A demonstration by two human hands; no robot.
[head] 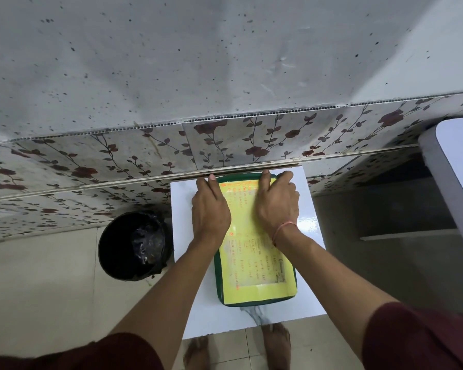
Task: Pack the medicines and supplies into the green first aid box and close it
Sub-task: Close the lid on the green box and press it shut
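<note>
The green first aid box (257, 302) lies flat on a small white table (309, 287), its lid down and covered by a yellow printed label (254, 271). My left hand (210, 209) rests on the box's far left part, fingers curled over the far edge. My right hand (277, 202) presses on the far right part of the lid, fingers bent over the far rim. No medicines or supplies are visible; the inside of the box is hidden.
A black bin (134, 245) with a dark liner stands on the floor left of the table. A floral-tiled wall (225, 145) runs right behind the table. A grey-white furniture edge (449, 166) is at the right. My bare feet show below the table's near edge.
</note>
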